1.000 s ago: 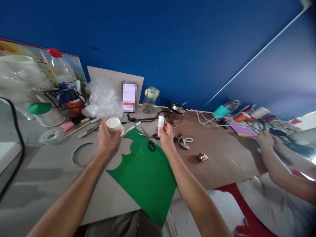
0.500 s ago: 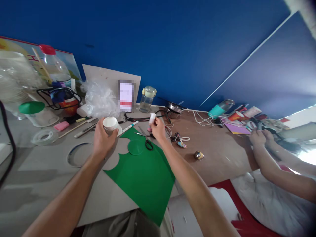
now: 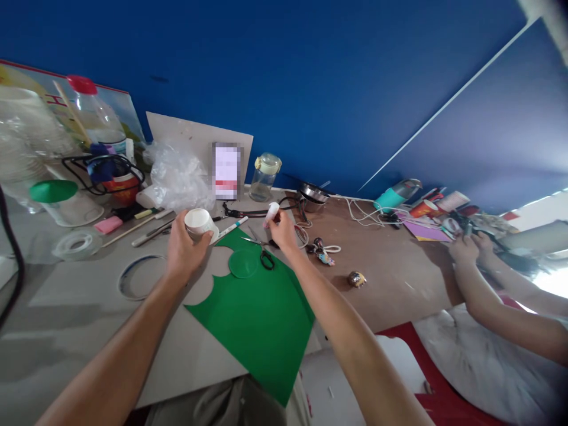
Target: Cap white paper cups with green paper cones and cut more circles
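My left hand (image 3: 181, 251) is wrapped round a white paper cup (image 3: 198, 221), its mouth facing up and toward me. Between the fingers of my right hand (image 3: 284, 232) is a small white-and-pink tube (image 3: 272, 210), held tilted; its exact kind is unclear. Below both hands lies a green sheet (image 3: 261, 319) with curved bites along its left edge. A green disc (image 3: 243, 264) rests on that sheet, and beside it are black-handled scissors (image 3: 267, 260), blades partly apart. A white marker with a blue band (image 3: 233, 227) lies just right of the cup.
Behind stand a glass jar (image 3: 264, 180), a phone (image 3: 226, 171) and crumpled plastic (image 3: 177, 174). At left are a cup with a green cone top (image 3: 55, 195), clear tape (image 3: 77, 244) and a ring (image 3: 142, 277). Another person's hands (image 3: 470, 245) work at the far right.
The tube in my right hand has tipped over a little and shifted slightly left. My left hand keeps its hold on the cup, almost unmoved. The view has shifted a little.
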Demonstrator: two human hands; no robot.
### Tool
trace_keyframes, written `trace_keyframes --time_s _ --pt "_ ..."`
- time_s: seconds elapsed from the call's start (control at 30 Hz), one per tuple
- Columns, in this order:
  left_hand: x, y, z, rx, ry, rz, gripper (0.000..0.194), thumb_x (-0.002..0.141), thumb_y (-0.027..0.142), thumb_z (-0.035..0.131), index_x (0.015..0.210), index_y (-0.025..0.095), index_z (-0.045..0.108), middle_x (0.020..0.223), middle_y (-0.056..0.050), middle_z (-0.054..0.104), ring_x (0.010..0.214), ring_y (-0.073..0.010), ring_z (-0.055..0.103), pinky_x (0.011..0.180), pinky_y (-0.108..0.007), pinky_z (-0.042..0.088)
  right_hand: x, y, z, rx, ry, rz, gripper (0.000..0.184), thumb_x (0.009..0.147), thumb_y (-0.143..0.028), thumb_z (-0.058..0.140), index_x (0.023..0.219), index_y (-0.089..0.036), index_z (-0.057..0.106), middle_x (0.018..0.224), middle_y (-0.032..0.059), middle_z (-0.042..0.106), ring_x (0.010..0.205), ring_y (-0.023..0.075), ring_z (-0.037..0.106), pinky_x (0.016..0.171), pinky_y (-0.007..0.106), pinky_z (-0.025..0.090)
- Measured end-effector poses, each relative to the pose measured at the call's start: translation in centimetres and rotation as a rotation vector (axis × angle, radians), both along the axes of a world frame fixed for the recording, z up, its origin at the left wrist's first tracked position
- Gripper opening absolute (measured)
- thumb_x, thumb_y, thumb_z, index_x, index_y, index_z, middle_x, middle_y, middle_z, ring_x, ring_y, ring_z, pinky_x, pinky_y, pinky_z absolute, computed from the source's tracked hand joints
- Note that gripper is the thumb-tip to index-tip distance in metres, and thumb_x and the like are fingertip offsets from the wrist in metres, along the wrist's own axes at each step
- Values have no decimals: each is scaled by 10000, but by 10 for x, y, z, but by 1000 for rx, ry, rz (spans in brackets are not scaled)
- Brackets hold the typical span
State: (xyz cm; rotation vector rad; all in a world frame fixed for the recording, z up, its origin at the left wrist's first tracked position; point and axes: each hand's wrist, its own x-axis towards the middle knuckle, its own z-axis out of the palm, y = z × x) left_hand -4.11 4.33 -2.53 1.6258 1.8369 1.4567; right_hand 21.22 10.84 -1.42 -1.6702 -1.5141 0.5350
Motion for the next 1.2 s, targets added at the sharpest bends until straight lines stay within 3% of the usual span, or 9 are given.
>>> trace_keyframes --time_s 0.1,0.17,0.23,0.33,0.43,0.57,0.77,1.07,1.2 --pt "0 0 1 -11 -7 -5 678 741 397 691 1353 202 475 1331 -161 578 1276 -374 541 1101 -544 436 4 -16 12 -3 -75 -45 531 742 -166 760 1242 -101 592 1184 197 699 1066 300 668 988 471 489" --pt "1 0 3 -32 -17 -7 673 739 388 684 1346 181 480 1324 -176 578 1271 -382 543 1091 -552 441 4 -37 22 116 -172 -66 481 788 -176 707 1255 -120 604 1236 193 674 1126 309 632 1032 501 449" --pt "2 0 3 -47 -28 -11 672 739 381 677 1345 164 483 1326 -187 574 1272 -389 543 1088 -560 441 1 -60 32 187 -188 149 276 879 -206 610 1147 -176 672 1136 128 715 1074 264 643 1002 444 475" --pt "2 0 3 -46 -32 -17 686 724 381 687 1346 169 490 1346 -188 563 1279 -393 540 1094 -560 438 -12 -84 42 71 -245 478 218 926 -225 595 1112 -196 705 1160 94 735 1119 232 642 1040 403 469" --pt "2 -2 3 -27 -46 -21 716 717 387 696 1366 178 476 1375 -183 555 1287 -385 542 1101 -543 438 -31 -86 47 -66 -486 621 291 941 -182 591 1217 -154 680 1271 128 703 1233 248 580 1105 420 417" --pt "2 -7 10 -28 -45 -19 725 720 393 701 1376 190 469 1382 -162 568 1288 -362 552 1111 -500 437 -50 -83 51 -139 -768 788 369 910 -204 637 1273 -140 648 1303 141 674 1291 318 507 1050 463 434" --pt "4 -10 16 -63 -24 -11 727 739 371 676 1387 113 472 1406 -208 558 1325 -389 531 1127 -517 418 -59 -91 57 -114 -915 797 417 862 -85 568 1274 -107 626 1243 169 679 1223 342 519 1017 474 431" --pt "8 -10 15 -66 -23 -16 834 712 363 696 1445 63 436 1484 -254 506 1399 -404 476 1173 -530 382 -62 -85 62 -107 -979 850 380 844 -81 557 1217 -99 630 1163 180 685 1171 344 545 1025 501 396" --pt "8 -9 14 -71 -26 -12 811 721 356 712 1443 107 439 1489 -225 513 1401 -391 479 1174 -514 384 -63 -82 63 -100 -999 887 406 835 -88 581 1240 -95 611 1212 185 667 1194 344 550 1027 506 403"
